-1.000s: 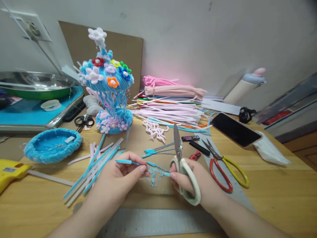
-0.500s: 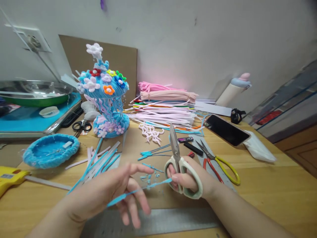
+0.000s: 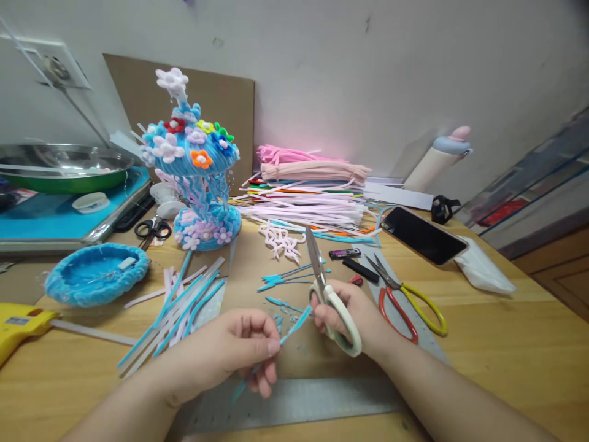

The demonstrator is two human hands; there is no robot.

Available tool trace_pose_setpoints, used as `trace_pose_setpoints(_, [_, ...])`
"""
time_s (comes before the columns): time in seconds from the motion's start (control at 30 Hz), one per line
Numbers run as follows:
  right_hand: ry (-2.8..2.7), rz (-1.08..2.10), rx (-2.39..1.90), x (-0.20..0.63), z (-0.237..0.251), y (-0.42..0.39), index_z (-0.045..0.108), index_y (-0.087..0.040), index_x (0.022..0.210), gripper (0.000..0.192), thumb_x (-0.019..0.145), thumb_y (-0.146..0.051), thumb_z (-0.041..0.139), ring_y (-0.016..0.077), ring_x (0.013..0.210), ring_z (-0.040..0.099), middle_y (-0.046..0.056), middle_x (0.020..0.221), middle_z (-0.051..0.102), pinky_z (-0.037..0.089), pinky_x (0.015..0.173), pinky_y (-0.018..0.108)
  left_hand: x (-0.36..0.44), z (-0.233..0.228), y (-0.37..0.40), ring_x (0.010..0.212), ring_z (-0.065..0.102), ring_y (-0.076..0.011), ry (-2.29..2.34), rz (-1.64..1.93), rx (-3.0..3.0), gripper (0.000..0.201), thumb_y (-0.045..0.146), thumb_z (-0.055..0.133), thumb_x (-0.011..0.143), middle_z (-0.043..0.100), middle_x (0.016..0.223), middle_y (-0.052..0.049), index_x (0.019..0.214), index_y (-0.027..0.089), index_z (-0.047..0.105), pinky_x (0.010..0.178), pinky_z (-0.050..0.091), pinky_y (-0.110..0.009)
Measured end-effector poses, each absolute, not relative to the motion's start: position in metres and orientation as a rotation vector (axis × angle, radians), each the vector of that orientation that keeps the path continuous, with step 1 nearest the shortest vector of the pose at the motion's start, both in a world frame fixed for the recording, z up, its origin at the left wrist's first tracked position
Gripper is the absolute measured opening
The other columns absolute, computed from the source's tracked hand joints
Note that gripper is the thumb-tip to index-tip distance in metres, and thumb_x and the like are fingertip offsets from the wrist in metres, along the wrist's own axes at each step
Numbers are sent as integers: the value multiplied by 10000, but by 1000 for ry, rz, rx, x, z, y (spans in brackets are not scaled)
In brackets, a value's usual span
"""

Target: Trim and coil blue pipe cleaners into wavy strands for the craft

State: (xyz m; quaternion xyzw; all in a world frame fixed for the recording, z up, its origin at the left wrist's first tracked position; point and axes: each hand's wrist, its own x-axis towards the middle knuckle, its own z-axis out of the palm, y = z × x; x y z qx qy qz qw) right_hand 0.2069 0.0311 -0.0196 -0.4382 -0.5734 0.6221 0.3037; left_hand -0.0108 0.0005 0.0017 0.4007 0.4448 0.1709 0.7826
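Observation:
My left hand (image 3: 246, 344) is closed in a pinch on a trimmed blue pipe cleaner (image 3: 298, 324), whose upper end slants toward the other hand and whose lower end hangs below the fingers. White-handled scissors (image 3: 316, 258) sit in my right hand (image 3: 352, 313), blades pointing up and away and looking closed. Beneath the hands lies a brown board (image 3: 317, 362) with blue fuzz scraps (image 3: 279, 319). Just beyond them are trimmed blue stems (image 3: 288, 277) with fluffy ends and wavy pale pink pieces (image 3: 278, 239).
A blue flowered pipe-cleaner model (image 3: 196, 153) stands back left, near a blue fuzzy dish (image 3: 96, 276) and yellow glue gun (image 3: 23, 325). Pipe-cleaner bundles (image 3: 313, 175) lie by the wall. To the right are red-and-yellow-handled pointed scissors (image 3: 398, 288) and a phone (image 3: 423, 236).
My left hand went from spread fingers to a pinch on the blue pipe cleaner, which earlier ran from my right thumb. The scissors shifted slightly left and tilted.

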Motion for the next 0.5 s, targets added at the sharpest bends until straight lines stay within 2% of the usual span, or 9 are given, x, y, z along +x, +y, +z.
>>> trace_pose_setpoints(0.1, [-1496,1544,-1113,210,-23,29,500,-180,785,504,715,-673,575,120,539,466,-3,642,500,385,496,254,-12,6,1,564,589,-91,970,478,848,276,371,706,735,624,618,12,746,153,538,552,417,-196])
trace_pose_setpoints(0.2, [-1574,1418,-1030,213,-23,25,511,-179,871,489,786,-660,495,143,654,486,20,749,504,408,581,272,-12,8,2,568,563,-93,963,569,846,251,352,706,738,589,626,28,782,160,551,594,460,-231])
trace_pose_setpoints(0.3, [-1707,1352,-1152,213,-23,21,491,-193,840,398,821,-590,498,131,618,444,-7,702,474,361,539,249,-11,8,3,512,523,-88,1023,624,849,269,380,701,726,545,600,48,794,175,540,493,439,-209])
trace_pose_setpoints(0.4, [-1884,1194,-1362,211,-21,19,467,-207,780,280,825,-473,544,124,582,418,-30,648,465,312,517,241,-10,7,5,434,446,-80,1147,654,929,272,419,657,734,480,560,70,806,194,521,361,296,-175])
trace_pose_setpoints(0.5, [-2086,848,-1455,211,-14,20,459,-212,738,222,800,-386,582,134,600,428,-27,659,495,301,556,260,-12,5,7,504,469,-103,1347,701,1226,206,396,582,787,510,611,47,826,195,558,438,343,-215])
